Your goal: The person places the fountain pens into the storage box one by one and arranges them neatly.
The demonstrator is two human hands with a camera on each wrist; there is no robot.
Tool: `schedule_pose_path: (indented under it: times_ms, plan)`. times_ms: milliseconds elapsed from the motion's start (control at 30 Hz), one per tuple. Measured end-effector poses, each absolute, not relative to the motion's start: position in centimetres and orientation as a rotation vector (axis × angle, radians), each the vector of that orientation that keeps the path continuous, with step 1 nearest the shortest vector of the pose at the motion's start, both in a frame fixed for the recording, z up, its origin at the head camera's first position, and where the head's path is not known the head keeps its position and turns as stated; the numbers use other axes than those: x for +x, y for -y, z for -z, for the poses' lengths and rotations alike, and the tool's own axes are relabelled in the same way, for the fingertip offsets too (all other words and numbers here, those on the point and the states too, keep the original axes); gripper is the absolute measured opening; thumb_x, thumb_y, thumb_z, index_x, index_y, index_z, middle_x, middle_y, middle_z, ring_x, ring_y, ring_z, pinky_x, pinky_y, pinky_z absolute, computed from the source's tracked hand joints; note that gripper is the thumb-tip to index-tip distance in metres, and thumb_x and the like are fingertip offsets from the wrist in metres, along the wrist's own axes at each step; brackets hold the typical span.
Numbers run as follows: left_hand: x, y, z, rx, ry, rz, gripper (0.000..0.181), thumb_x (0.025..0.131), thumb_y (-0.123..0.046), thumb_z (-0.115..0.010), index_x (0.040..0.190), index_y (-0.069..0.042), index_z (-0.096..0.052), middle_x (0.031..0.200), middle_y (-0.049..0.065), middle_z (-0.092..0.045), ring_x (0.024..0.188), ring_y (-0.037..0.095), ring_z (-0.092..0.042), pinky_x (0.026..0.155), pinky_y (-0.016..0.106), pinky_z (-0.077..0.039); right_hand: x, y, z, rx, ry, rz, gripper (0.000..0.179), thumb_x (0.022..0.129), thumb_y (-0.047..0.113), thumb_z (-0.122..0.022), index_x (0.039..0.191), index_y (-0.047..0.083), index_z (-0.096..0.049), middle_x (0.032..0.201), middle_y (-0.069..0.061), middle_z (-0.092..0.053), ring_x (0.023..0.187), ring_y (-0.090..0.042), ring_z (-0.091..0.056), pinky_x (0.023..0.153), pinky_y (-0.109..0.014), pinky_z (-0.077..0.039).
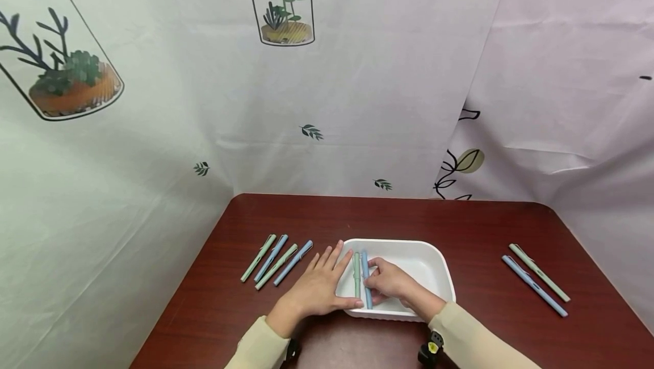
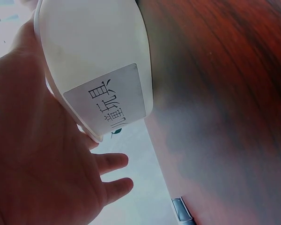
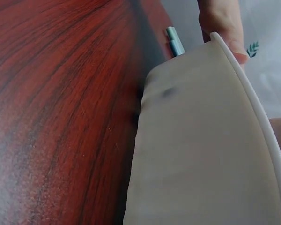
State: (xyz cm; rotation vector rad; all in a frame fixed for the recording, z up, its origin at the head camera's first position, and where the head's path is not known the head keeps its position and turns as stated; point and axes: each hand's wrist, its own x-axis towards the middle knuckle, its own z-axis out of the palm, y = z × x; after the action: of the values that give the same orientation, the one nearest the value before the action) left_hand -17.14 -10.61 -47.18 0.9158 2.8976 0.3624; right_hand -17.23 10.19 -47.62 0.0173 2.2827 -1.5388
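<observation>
A white plastic tray stands on the table near the front. Inside, along its left side, a green pen and a blue pen lie side by side, lengthwise toward me. My right hand reaches into the tray and pinches the blue pen with bent fingers. Spread over the left rim is my left hand, its fingers fairly straight and its thumb by the front left corner. The left wrist view shows that palm beside the tray's outer wall. In the right wrist view, the tray wall hides the right fingers.
Several green and blue pens lie slanted on the table left of the tray. At the far right lie another green pen and blue pen. A label with printed characters is on the tray's outside. Patterned cloth hangs behind the table.
</observation>
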Motion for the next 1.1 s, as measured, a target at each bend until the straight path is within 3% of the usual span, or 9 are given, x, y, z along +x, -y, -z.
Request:
schedule_pose_path:
  times_ms: [600,1100]
  plan:
    - [-17.1,10.5,47.1,0.927,-2.91,-0.355,0.104,0.085,-0.075,-0.06,0.163,-0.016,-0.023,0.169,0.014,-0.013,0.153,0.038,-0.023,0.12,0.057,-0.025,-17.2,-10.0,47.9,0.045,-2.358,1.441,0.056,0.089,-0.002,-0.067,0.139,-0.012,-0.044,0.076,-0.013,-0.06,0.053,-0.014,-0.06,0.051,-0.028,-0.056]
    - [-17.1,10.4,47.2,0.917,-2.907,-0.341,0.106,0.085,-0.077,-0.059,0.163,-0.017,-0.022,0.17,0.014,-0.011,0.153,0.036,-0.024,0.12,0.057,-0.024,-16.5,-11.9,46.4,-0.056,-2.489,1.414,0.053,0.085,0.004,-0.071,0.134,-0.005,-0.054,0.079,-0.005,-0.062,0.063,-0.016,-0.061,0.059,-0.03,-0.051]
